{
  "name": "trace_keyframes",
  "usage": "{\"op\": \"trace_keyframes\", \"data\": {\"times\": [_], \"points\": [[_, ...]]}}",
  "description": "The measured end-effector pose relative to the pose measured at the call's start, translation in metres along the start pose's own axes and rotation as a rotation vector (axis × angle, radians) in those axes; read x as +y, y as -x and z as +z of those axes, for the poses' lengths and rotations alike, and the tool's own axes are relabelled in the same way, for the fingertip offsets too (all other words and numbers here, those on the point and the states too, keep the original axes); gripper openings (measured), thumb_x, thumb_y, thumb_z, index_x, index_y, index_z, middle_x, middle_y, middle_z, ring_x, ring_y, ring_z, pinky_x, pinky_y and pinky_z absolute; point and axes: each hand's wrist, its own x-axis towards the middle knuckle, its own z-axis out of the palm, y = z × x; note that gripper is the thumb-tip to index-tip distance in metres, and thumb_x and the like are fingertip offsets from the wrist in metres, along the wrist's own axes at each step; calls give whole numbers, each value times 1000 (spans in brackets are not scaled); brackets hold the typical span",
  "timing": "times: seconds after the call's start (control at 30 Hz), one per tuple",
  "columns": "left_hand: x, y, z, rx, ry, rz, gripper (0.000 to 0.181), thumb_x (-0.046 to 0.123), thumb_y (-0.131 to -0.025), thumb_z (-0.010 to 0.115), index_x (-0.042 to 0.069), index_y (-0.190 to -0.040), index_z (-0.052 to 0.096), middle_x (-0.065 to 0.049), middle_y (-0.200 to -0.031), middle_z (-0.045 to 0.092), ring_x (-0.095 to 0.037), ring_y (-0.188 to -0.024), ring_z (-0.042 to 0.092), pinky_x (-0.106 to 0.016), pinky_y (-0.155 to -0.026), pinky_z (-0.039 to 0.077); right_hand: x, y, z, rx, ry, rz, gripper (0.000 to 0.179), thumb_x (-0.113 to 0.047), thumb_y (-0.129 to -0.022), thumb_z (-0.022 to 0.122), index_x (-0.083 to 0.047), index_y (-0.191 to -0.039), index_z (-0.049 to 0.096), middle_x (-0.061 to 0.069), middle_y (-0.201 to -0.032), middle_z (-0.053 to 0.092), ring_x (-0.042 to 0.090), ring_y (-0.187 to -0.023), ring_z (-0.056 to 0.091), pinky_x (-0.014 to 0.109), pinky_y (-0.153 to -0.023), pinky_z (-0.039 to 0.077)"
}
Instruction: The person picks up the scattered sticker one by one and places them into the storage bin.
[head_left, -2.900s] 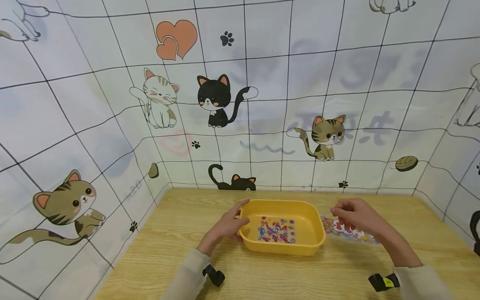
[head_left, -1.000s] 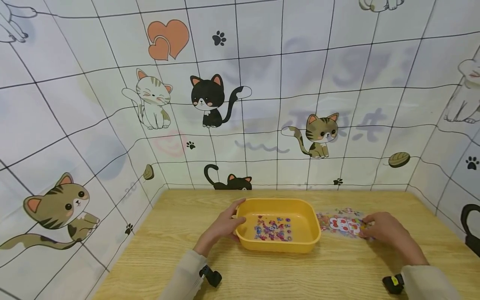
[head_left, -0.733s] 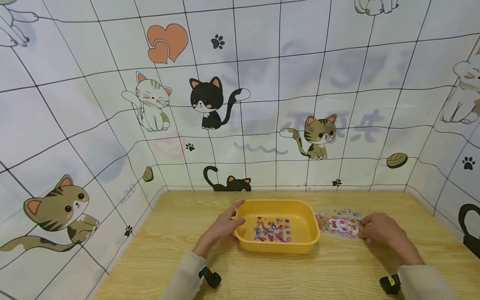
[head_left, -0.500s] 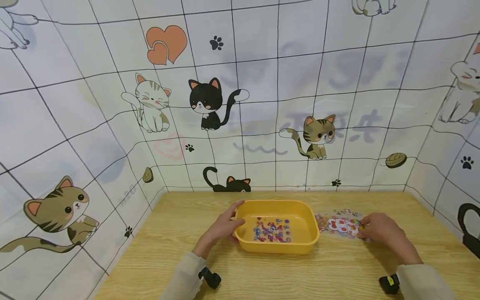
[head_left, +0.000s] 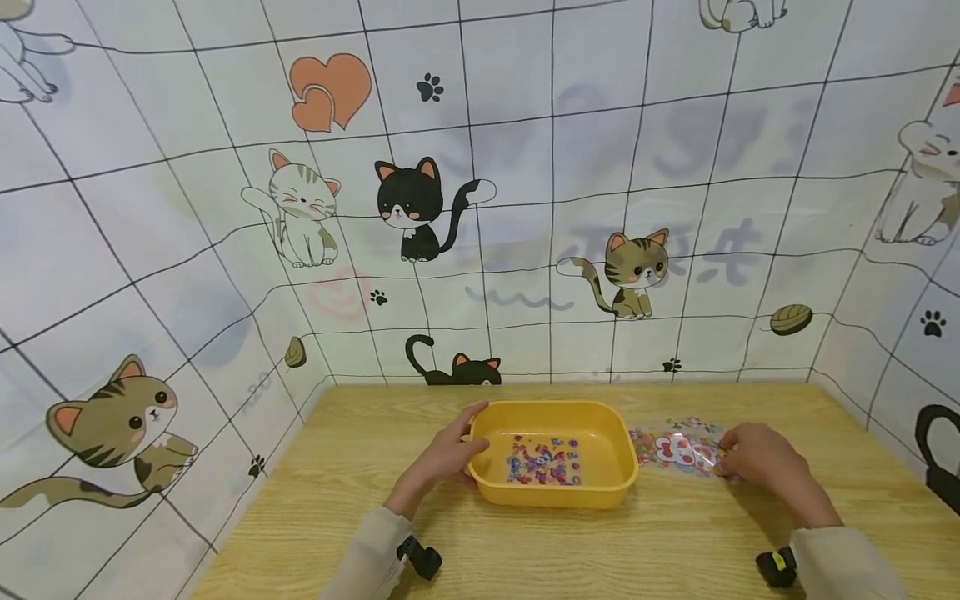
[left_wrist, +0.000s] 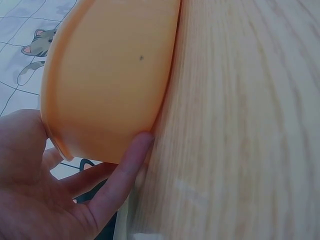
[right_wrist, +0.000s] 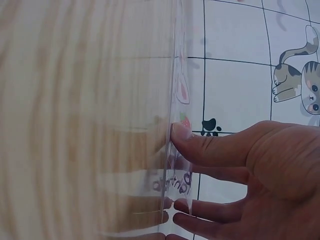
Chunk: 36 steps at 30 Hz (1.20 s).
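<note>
A yellow plastic tub (head_left: 555, 496) stands on the table, with small colourful pieces (head_left: 543, 461) scattered over the left part of its floor. My left hand (head_left: 450, 450) holds the tub's left end, thumb over the rim and fingers against the outer wall, as the left wrist view also shows. Right of the tub lies a clear plastic sheet (head_left: 675, 450) printed with white rabbits and bright shapes. My right hand (head_left: 765, 458) pinches its right end. In the right wrist view the thumb (right_wrist: 207, 147) rests on the clear plastic; the hand covers part of that end in the head view.
The wooden table (head_left: 352, 517) extends around the tub and in front of it. A white wall covering (head_left: 525, 275) with cat drawings rises behind and at both sides. Black wrist devices (head_left: 420, 557) sit at both cuffs.
My right hand, earlier raised over the left part of the sheet, has come down and right to the sheet's right end and stays there. The left hand keeps its hold on the tub.
</note>
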Motion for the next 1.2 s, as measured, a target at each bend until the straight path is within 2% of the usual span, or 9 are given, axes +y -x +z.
{"op": "trace_keyframes", "data": {"times": [0.23,0.47,0.67,0.77,0.93,1.2], "points": [[0,0,0,0,8,7,66,20,-105,60,32,-163,30,-30,-151,45,-34,-97,73,-47,-57,66,0,-1,0,29,-4,-13,34,-21,-80,82,5,-101,73,24,-100,72,26,-80,59,43,-65,52],[0,1,-1,6,-6,7,66,20,-105,60,33,-162,31,-30,-150,45,-35,-98,72,-46,-56,66,-2,-2,1,34,-6,1,36,-21,-80,82,6,-100,70,27,-100,70,30,-80,58,47,-67,52],[0,1,-1,4,2,5,66,20,-104,60,32,-163,31,-29,-148,48,-33,-96,73,-46,-56,66,-4,3,2,69,-37,25,36,-19,-79,85,1,-87,56,12,-80,57,26,-74,50,32,-61,36],[0,1,-1,3,3,5,66,20,-104,60,31,-163,31,-29,-147,49,-33,-95,73,-46,-56,66,-5,4,2,80,-50,19,34,-18,-79,84,-1,-83,54,9,-76,53,24,-73,49,31,-61,33],[1,2,-1,1,-7,5,66,20,-105,60,31,-163,30,-29,-149,47,-33,-95,73,-46,-56,66,-4,3,2,73,-92,9,31,-16,-78,84,-2,-80,55,6,-74,54,22,-70,50,30,-59,36],[2,2,0,0,-1,5,65,21,-105,60,33,-162,31,-30,-150,46,-34,-97,73,-46,-56,66,2,2,1,26,-190,18,27,-15,-80,82,0,-83,59,2,-72,58,18,-67,52,30,-58,43]]}}
